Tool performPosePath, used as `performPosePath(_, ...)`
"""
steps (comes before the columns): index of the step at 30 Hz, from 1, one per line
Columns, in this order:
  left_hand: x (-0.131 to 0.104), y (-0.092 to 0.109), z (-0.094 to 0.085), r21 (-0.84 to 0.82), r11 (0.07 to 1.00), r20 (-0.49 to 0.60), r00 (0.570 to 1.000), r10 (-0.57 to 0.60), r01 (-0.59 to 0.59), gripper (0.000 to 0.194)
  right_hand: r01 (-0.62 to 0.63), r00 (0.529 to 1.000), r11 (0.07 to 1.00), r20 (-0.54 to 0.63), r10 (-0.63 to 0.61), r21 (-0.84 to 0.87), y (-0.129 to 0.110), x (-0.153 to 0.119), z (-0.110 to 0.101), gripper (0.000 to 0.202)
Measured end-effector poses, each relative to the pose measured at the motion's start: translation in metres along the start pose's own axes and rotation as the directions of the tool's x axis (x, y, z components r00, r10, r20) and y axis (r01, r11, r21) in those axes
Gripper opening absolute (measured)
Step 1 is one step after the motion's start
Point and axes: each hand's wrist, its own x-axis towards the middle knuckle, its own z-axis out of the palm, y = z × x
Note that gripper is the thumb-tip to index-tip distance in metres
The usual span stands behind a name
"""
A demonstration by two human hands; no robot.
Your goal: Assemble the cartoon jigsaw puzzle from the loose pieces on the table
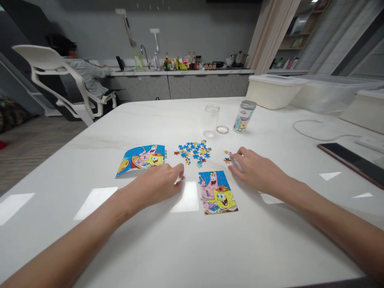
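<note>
My left hand [163, 180] pinches a small puzzle piece [183, 177] between thumb and index finger, just above the table. To its right lies a partly joined jigsaw puzzle [217, 193] with a pink starfish and a yellow sponge character on blue. My right hand [255, 170] rests beyond the puzzle's right edge, its thumb and index finger apart. Close to those fingertips are two loose pieces, an upper piece [227, 152] and a lower piece [227, 160]. A pile of mostly blue pieces [196, 152] lies farther back. Behind my left hand, a curled picture sheet [142, 158] shows the same characters.
An open clear jar [211, 122], its lid [222, 129] and a printed closed jar [244, 117] stand at the back. A phone [354, 162], a white cable [312, 136] and storage bins [273, 92] occupy the right side. A person [87, 74] sits at far left.
</note>
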Motion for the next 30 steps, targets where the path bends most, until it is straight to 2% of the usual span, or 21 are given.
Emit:
performPosePath(11,0.0018,-0.0016,0.0013,-0.028,1.0,-0.011,1.0,0.001,-0.002,0.024,-0.001,1.0,1.0,0.013,0.001,0.013,-0.0019,-0.0005,-0.001,0.035)
performPosePath(16,0.0011,-0.0015,0.0034,0.006,1.0,-0.043,0.999,0.012,-0.011,0.022,0.025,0.999,0.998,-0.027,-0.024,0.062,-0.0026,-0.0002,0.0013,0.039)
performPosePath(23,0.0018,-0.0004,0.0027,0.043,0.999,-0.045,0.999,-0.007,0.009,0.021,0.083,0.996,0.995,-0.033,-0.081,0.06,-0.0059,0.0004,-0.001,0.024)
performPosePath(30,0.0047,0.0003,0.0058,0.154,0.986,-0.066,0.996,-0.058,0.068,0.027,0.124,0.992,0.985,-0.037,-0.121,0.117,-0.0073,-0.0001,-0.0023,0.018)
